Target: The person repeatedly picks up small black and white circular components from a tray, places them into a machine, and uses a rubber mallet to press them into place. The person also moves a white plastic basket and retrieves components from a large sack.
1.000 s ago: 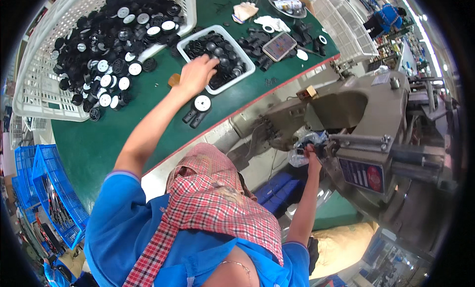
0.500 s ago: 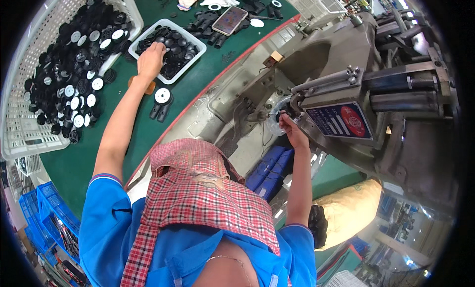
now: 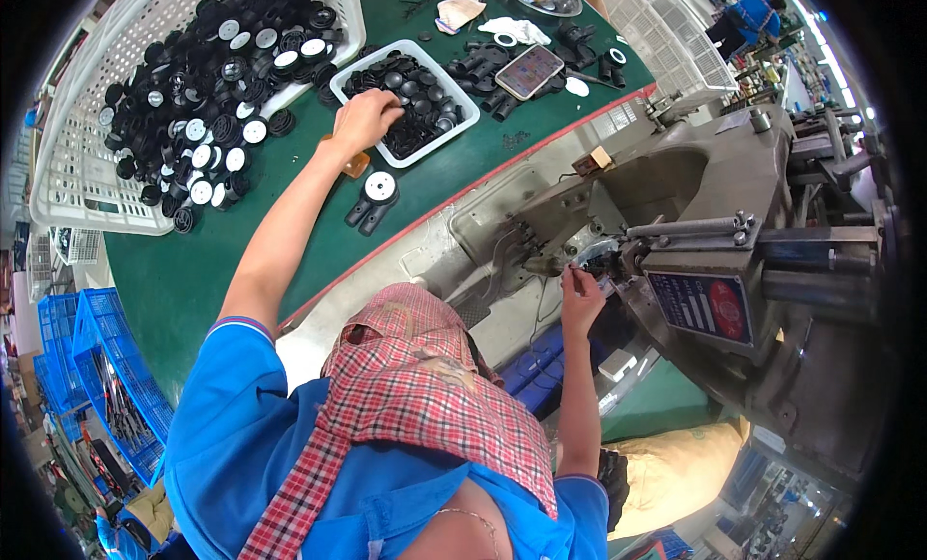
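Note:
My left hand (image 3: 365,121) reaches over the near left side of a white plastic tray (image 3: 425,158), its fingers curled together among small black parts (image 3: 415,95); what they hold, if anything, is hidden. An amber piece (image 3: 356,164) lies partly under that wrist. Beside it on the table is a black twin-legged caster (image 3: 372,215) with a white disc (image 3: 380,186) on top. My right hand (image 3: 581,302) is raised by the metal machine (image 3: 700,241), thumb and fingers pinched near a clear curved piece (image 3: 599,249) at its tooling. Whatever the pinch holds is too small to make out.
A large white basket (image 3: 101,208) of black and white wheels stands at the far left. Beyond the tray lie a phone (image 3: 529,72), black caster parts, a glove (image 3: 460,13) and a metal dish (image 3: 565,10). Blue crates (image 3: 111,367) stand lower left, a yellow sack (image 3: 676,473) lower right.
The whole view has shifted, so the table and machine sit farther right. My right hand has drawn back slightly from the machine's tooling. My left hand stays at the tray with its fingers curled.

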Demonstrator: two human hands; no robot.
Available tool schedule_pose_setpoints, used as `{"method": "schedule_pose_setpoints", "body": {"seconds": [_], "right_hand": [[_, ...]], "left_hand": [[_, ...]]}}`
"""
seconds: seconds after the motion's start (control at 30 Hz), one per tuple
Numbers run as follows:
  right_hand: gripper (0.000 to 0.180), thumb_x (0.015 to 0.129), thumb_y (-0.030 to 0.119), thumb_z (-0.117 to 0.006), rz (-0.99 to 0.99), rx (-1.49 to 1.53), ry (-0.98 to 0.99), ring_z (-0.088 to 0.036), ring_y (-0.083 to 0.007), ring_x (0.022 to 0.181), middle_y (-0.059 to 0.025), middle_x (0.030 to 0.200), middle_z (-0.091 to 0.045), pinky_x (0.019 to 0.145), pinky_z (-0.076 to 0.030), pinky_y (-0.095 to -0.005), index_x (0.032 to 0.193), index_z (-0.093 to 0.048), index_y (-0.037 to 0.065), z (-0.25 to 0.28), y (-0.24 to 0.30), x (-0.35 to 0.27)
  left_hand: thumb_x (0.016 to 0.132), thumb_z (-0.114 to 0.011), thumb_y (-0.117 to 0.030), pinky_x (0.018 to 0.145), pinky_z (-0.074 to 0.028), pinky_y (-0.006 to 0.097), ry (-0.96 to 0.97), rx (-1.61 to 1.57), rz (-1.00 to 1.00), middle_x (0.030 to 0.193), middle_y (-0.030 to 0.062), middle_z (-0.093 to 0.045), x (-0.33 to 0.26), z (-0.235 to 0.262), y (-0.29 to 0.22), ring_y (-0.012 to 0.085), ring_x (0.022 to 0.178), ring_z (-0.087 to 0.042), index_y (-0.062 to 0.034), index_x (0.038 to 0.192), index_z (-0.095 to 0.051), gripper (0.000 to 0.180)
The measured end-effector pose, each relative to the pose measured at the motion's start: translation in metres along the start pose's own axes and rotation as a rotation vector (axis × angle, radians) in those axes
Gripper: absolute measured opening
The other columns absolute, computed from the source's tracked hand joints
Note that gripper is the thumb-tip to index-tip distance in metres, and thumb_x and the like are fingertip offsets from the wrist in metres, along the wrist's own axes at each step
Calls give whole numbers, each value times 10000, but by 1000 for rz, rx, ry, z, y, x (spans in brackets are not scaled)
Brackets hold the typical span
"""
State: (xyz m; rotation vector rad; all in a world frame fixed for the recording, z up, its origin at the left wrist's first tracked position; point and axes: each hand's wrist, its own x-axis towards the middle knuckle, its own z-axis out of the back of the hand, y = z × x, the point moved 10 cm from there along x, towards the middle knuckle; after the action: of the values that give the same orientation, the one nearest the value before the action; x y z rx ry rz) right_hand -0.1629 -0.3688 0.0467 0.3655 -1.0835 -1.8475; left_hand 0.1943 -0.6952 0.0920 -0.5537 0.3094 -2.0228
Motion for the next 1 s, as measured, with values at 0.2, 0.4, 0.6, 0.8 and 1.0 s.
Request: {"method": "schedule_pose_setpoints", "body": {"seconds": [0.2, 0.4, 0.6, 0.8, 1.0], "right_hand": [[413, 866, 132, -678, -129, -64, 45, -625, -172, 657, -105, 779, -645, 622, -507, -308, 1235, -571, -20, -7, -12, -47], [278, 841, 95, -677, 99, 21, 412, -636, -249, 727, -147, 883, -649, 668, -514, -334, 1094, -634, -12, -99, 43, -60], [550, 762, 71, -710, 625, 227, 529, -522, -397, 1090, -196, 1216, -549, 938, -433, -446, 1266, -500, 14, -231, 170, -17], [734, 678, 254, -803, 496, 155, 590, -510, -342, 1121, -155, 1214, -568, 943, -380, -445, 1306, -487, 42, -301, 186, 0], [599, 625, 318, -833, 512, 212, 496, -559, -293, 990, -90, 1077, -617, 854, -397, -414, 1111, -582, 74, -291, 193, -6]], "left_hand": [[808, -648, -198, 779, -522, 432, 218, 309, -1, 850, 113, -684, 1, -38, 1, 314, 857, -655, -94, 889, -716, 148], [796, -636, -140, 781, -482, 439, -123, 57, -26, 820, 108, -654, -11, 8, -9, 335, 857, -603, -46, 869, -646, 119], [907, -644, -173, 606, -419, 245, 107, -551, 209, 726, -16, -554, -105, 17, 1, 52, 659, -469, -19, 918, -627, 155], [913, -647, -182, 491, -429, 202, 133, -900, 688, 690, 13, -616, -169, -28, 38, 62, 567, -551, 9, 930, -632, 193], [888, -675, -201, 461, -413, 235, 217, -752, 774, 631, 39, -600, -174, -34, 40, 87, 508, -529, 27, 878, -625, 235]]}}
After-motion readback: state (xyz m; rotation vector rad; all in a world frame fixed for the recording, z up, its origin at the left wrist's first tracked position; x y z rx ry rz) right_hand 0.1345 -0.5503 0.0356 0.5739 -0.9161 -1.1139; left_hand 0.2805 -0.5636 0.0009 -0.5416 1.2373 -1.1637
